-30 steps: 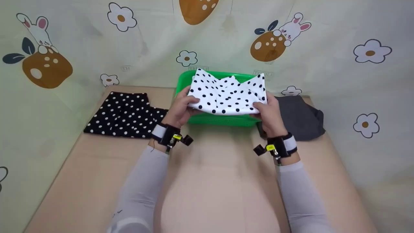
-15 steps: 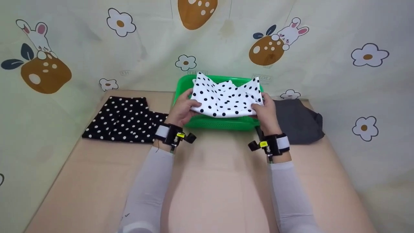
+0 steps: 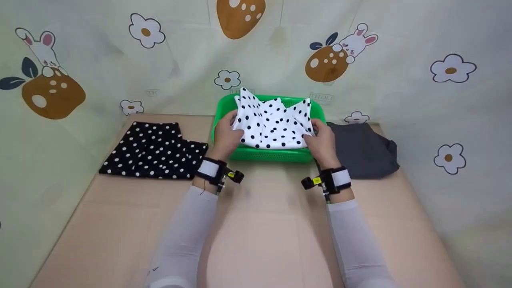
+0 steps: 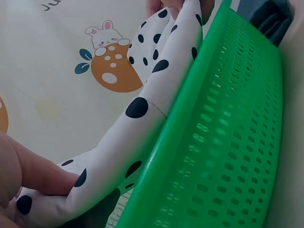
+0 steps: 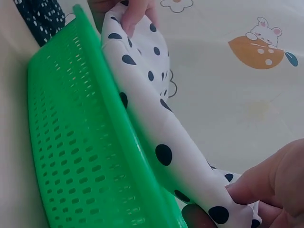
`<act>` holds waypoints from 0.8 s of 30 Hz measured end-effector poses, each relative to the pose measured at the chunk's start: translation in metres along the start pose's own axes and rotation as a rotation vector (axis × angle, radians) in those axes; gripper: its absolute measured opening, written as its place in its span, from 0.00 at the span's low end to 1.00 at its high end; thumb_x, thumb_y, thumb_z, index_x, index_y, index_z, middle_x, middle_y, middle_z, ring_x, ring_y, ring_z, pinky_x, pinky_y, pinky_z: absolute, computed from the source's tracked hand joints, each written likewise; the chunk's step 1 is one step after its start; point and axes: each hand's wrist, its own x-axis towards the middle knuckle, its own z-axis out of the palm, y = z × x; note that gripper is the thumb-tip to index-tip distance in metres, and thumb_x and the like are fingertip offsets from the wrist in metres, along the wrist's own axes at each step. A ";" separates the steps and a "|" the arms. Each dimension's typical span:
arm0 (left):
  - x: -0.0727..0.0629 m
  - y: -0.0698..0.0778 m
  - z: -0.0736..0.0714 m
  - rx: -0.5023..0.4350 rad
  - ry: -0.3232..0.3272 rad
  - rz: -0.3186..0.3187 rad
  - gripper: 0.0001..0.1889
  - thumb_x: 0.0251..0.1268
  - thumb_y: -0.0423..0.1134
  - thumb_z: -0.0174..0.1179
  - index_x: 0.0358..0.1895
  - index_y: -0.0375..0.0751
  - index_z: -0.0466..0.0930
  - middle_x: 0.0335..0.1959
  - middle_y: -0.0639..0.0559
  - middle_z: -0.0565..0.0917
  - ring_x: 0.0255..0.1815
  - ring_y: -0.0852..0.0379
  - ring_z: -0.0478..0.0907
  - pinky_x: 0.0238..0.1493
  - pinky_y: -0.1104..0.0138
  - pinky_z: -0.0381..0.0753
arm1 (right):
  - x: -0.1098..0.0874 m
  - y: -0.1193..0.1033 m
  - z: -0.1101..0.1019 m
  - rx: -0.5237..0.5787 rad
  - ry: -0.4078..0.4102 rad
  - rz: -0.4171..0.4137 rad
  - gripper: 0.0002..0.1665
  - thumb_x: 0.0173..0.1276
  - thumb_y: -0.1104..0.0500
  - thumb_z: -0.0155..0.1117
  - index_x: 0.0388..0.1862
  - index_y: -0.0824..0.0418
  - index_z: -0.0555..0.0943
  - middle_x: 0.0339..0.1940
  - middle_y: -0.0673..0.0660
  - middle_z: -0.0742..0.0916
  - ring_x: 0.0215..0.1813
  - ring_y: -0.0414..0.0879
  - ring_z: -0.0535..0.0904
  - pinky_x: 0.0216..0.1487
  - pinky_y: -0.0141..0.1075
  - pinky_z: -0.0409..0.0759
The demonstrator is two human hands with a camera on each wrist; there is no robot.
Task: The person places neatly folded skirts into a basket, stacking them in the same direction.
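I have the white dotted cloth (image 3: 275, 126) up over the mouth of the green basket (image 3: 272, 157), at 12 o'clock on the table (image 3: 260, 236). Left hand (image 3: 227, 136) pinches its 9 o'clock end, right hand (image 3: 322, 143) pinches the 3 o'clock end; thumbs on the near face, fingers behind, only cloth thickness between. The thick lower fold runs just beside the rim; I can't tell if it touches. My read: light, soft, floppy, not fragile, maybe slightly slippery if the weave is smooth. Top corners poke up at 11 and 1, so single-ended support would likely let it slump. Best hold: both ends of that fold. Black dotted cloth (image 3: 154, 152) lies at 8 o'clock of the basket, grey cloth (image 3: 360, 152) at 4.
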 end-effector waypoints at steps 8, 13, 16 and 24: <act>-0.004 -0.008 0.005 0.233 0.071 0.062 0.33 0.65 0.25 0.63 0.75 0.45 0.75 0.66 0.44 0.84 0.65 0.45 0.81 0.65 0.54 0.84 | -0.003 0.005 0.007 -0.206 0.070 -0.133 0.26 0.71 0.71 0.59 0.67 0.64 0.80 0.62 0.66 0.88 0.67 0.60 0.82 0.69 0.54 0.79; -0.006 -0.012 0.007 0.250 0.068 0.064 0.33 0.67 0.26 0.63 0.76 0.47 0.74 0.67 0.44 0.83 0.67 0.45 0.80 0.67 0.52 0.82 | -0.005 0.007 0.010 -0.233 0.086 -0.150 0.25 0.72 0.71 0.59 0.67 0.65 0.81 0.61 0.66 0.88 0.64 0.61 0.84 0.67 0.54 0.81; -0.006 -0.013 0.008 0.252 0.057 0.057 0.33 0.68 0.26 0.63 0.77 0.47 0.73 0.69 0.44 0.82 0.69 0.44 0.79 0.69 0.52 0.81 | -0.005 0.009 0.012 -0.244 0.099 -0.162 0.25 0.72 0.72 0.59 0.67 0.66 0.81 0.60 0.67 0.89 0.64 0.61 0.84 0.66 0.54 0.81; -0.004 -0.013 0.005 0.355 0.069 0.118 0.40 0.67 0.29 0.66 0.83 0.43 0.63 0.73 0.39 0.78 0.70 0.40 0.77 0.71 0.49 0.79 | -0.002 0.014 0.014 -0.283 0.129 -0.175 0.30 0.74 0.66 0.64 0.74 0.65 0.75 0.67 0.67 0.85 0.67 0.62 0.82 0.69 0.55 0.80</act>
